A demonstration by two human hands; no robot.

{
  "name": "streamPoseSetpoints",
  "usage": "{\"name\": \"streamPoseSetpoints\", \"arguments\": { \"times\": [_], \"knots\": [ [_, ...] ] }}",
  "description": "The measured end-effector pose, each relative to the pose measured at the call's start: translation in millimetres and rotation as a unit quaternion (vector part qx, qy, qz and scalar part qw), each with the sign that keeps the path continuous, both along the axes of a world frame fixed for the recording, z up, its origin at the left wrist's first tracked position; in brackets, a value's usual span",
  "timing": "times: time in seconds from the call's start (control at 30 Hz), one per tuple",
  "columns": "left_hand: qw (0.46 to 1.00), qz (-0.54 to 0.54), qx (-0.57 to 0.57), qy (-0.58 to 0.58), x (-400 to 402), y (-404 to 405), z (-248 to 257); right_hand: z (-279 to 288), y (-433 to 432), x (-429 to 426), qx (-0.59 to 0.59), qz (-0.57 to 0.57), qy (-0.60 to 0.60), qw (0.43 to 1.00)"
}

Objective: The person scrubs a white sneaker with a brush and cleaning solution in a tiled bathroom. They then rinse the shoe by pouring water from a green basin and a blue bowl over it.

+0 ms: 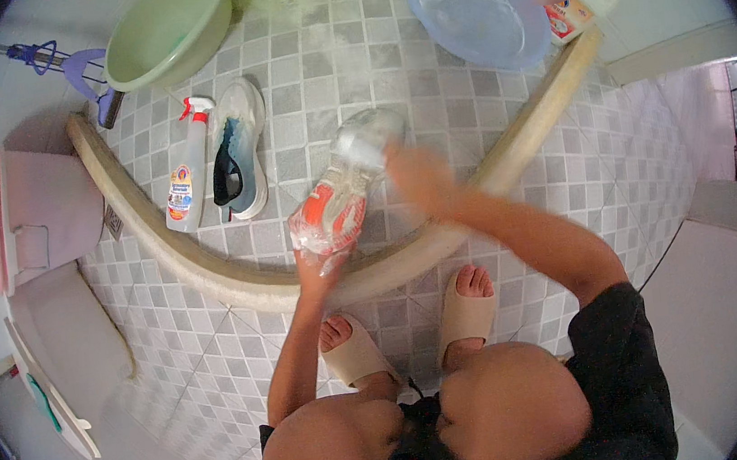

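My left hand (323, 252), covered in white suds, grips the heel end of a light-coloured shoe (344, 195), whose orange and white sole faces up. Its toe points away toward the upper right. At the toe half, my right hand (423, 179) is blurred by motion, with the fingers closed around a whitish object (359, 147), maybe a brush; blur hides its exact kind. The matching white shoe (256, 168) stands upright to the left, showing its dark blue lining. Beside it a clear spray bottle (183, 190) with a red and white trigger stands or lies; I cannot tell which.
A curved raised kerb (233, 296) crosses the tiled floor in front of my slippers (467, 317). Farther off are a pale green basin (173, 37), a purple-handled mop (85, 78), a blue basin (480, 13) and a detergent jug (569, 17). At left stands a pink bin (49, 205).
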State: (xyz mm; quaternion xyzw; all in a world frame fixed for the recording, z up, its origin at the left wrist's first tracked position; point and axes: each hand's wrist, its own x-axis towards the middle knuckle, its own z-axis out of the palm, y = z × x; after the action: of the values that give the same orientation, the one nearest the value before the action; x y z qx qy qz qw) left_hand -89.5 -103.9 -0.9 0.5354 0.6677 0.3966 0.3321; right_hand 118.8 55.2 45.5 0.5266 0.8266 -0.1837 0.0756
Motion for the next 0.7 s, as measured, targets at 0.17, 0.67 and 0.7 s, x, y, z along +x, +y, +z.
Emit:
{"name": "streamPoseSetpoints", "arguments": {
  "times": [0.17,0.67,0.7],
  "knots": [
    [0.996,-0.053,0.010,0.068,-8.7,10.8,-3.1,18.1,-7.7,-8.1,-0.108,-0.160,0.095,0.977],
    [0.998,-0.054,0.012,0.027,-13.1,-5.7,-13.4,-19.5,23.9,29.8,-0.051,-0.134,0.109,0.984],
    [0.991,-0.076,0.024,0.104,-24.0,2.8,-20.2,-0.7,12.9,27.9,-0.039,-0.114,0.084,0.989]
  ]
}}
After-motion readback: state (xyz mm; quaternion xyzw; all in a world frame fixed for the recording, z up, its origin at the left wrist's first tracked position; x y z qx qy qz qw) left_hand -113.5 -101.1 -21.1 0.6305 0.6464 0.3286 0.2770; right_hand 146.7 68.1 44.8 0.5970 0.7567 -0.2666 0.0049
